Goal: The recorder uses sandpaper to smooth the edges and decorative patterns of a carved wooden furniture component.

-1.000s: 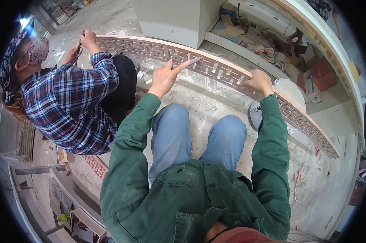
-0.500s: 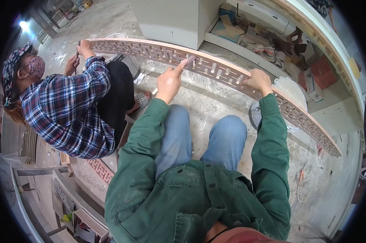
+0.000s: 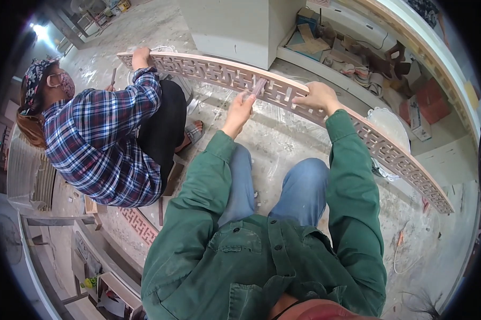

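A long wooden fretwork panel (image 3: 219, 72) with a cut-out lattice runs across the view, sloping down to the right. My left hand (image 3: 240, 113) is closed round a flat, purplish-brown stick (image 3: 259, 86), whose far end rests in or against the lattice. Further right, my right hand (image 3: 320, 99) grips the panel, its thumb on the near face and its fingers over the top edge. At the left, a person's hand (image 3: 141, 57) rests on the panel near its far end. That person also has a similar stick (image 3: 113, 78) upright, apart from the panel.
The co-worker in a plaid shirt (image 3: 107, 128) crouches close on my left. A white bucket (image 3: 388, 125) stands behind the panel. Beyond is a cabinet (image 3: 235, 32) with cluttered shelves. Another lattice piece (image 3: 137, 225) lies on the floor, near a wooden frame (image 3: 86, 240) at lower left.
My left hand has drawn back toward me and right, showing more of the stick. My right hand has slid left along the panel. The co-worker's stick has moved away from the panel's end.
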`<action>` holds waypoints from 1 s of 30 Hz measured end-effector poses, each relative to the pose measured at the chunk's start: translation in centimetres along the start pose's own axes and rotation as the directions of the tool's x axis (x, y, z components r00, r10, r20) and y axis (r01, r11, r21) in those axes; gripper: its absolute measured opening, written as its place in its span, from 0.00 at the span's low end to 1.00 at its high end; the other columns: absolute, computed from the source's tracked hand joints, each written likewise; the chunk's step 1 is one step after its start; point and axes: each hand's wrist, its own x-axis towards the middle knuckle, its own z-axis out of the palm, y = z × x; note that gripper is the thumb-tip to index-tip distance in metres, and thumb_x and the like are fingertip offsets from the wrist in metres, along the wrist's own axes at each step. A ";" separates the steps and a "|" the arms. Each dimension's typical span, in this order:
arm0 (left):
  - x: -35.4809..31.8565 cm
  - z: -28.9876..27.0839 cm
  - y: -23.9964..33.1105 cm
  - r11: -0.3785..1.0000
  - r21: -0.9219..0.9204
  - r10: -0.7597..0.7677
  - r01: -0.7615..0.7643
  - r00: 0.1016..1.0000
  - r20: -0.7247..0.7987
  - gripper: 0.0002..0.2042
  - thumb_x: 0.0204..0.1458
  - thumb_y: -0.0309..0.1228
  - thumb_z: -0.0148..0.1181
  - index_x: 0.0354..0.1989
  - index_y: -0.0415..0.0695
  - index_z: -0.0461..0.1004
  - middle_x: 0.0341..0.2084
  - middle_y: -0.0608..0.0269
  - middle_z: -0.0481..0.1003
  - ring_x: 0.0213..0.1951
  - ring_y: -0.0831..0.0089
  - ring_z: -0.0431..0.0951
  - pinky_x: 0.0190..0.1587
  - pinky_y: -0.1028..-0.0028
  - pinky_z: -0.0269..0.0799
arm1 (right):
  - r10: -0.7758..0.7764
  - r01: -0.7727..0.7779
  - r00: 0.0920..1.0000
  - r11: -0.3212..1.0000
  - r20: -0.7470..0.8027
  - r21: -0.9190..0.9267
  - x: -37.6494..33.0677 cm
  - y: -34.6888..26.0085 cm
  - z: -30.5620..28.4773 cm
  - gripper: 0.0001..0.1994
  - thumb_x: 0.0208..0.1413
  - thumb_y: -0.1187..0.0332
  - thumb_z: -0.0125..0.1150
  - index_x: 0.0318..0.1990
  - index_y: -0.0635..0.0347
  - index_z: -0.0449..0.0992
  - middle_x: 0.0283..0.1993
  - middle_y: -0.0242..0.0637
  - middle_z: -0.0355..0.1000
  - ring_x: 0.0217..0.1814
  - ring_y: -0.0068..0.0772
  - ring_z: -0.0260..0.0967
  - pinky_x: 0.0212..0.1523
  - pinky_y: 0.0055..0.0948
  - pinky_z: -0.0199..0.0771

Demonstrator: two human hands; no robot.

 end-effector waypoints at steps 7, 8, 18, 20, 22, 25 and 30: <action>0.3 -0.1 6.5 0.777 -0.337 -0.380 0.532 0.823 0.423 0.20 0.65 0.44 0.40 0.38 0.39 0.71 0.14 0.74 0.63 0.10 0.82 0.55 0.12 0.80 0.50 | 0.018 -0.018 0.999 1.000 -0.048 0.006 -1.3 -0.7 0.2 0.27 0.40 0.43 0.67 0.36 0.60 0.81 0.39 0.45 0.78 0.44 0.42 0.76 0.44 0.37 0.73; 0.9 0.6 7.0 0.742 -0.360 -0.415 0.566 0.809 0.416 0.18 0.65 0.44 0.40 0.35 0.42 0.70 0.13 0.76 0.60 0.10 0.83 0.54 0.13 0.79 0.48 | 0.043 -0.044 0.999 0.998 -0.029 -0.048 -1.0 -0.7 0.3 0.27 0.39 0.43 0.68 0.35 0.61 0.81 0.39 0.45 0.78 0.44 0.43 0.76 0.44 0.37 0.73; -3.0 0.9 5.5 0.755 -0.328 -0.452 0.567 0.813 0.366 0.16 0.64 0.44 0.42 0.28 0.50 0.66 0.10 0.78 0.54 0.09 0.84 0.49 0.12 0.79 0.43 | 0.056 -0.061 0.996 0.995 -0.065 -0.079 -1.9 -0.7 0.1 0.25 0.39 0.46 0.70 0.34 0.62 0.81 0.39 0.47 0.78 0.43 0.45 0.76 0.44 0.37 0.73; -1.3 0.3 5.8 0.779 -0.325 -0.433 0.537 0.834 0.342 0.16 0.64 0.44 0.42 0.28 0.50 0.66 0.10 0.78 0.54 0.09 0.84 0.49 0.12 0.79 0.42 | 0.038 -0.042 0.998 0.997 -0.057 -0.065 -1.5 -1.0 0.2 0.25 0.38 0.47 0.70 0.33 0.62 0.81 0.39 0.48 0.77 0.43 0.46 0.75 0.44 0.38 0.73; 0.4 0.3 6.4 0.761 -0.341 -0.440 0.552 0.826 0.353 0.16 0.65 0.43 0.41 0.28 0.49 0.66 0.10 0.78 0.54 0.10 0.84 0.48 0.12 0.79 0.42 | 0.029 -0.030 0.998 0.999 -0.053 -0.018 -1.1 -1.0 0.2 0.24 0.38 0.48 0.69 0.34 0.62 0.81 0.39 0.48 0.77 0.43 0.46 0.75 0.44 0.38 0.73; 1.3 0.6 6.9 0.744 -0.338 -0.452 0.576 0.807 0.380 0.16 0.65 0.43 0.41 0.28 0.48 0.66 0.10 0.77 0.54 0.10 0.83 0.49 0.12 0.78 0.43 | -0.003 -0.001 0.996 0.999 -0.089 -0.038 -0.6 -0.5 0.1 0.24 0.39 0.48 0.69 0.34 0.62 0.81 0.39 0.48 0.77 0.43 0.45 0.76 0.43 0.38 0.73; -1.5 1.7 6.8 0.763 -0.313 -0.466 0.566 0.816 0.341 0.16 0.64 0.45 0.41 0.28 0.49 0.64 0.11 0.77 0.54 0.10 0.82 0.48 0.12 0.78 0.43 | 0.034 -0.038 0.997 0.997 -0.065 -0.060 -1.6 -0.7 0.2 0.23 0.39 0.49 0.68 0.35 0.61 0.81 0.38 0.46 0.78 0.42 0.44 0.76 0.43 0.37 0.74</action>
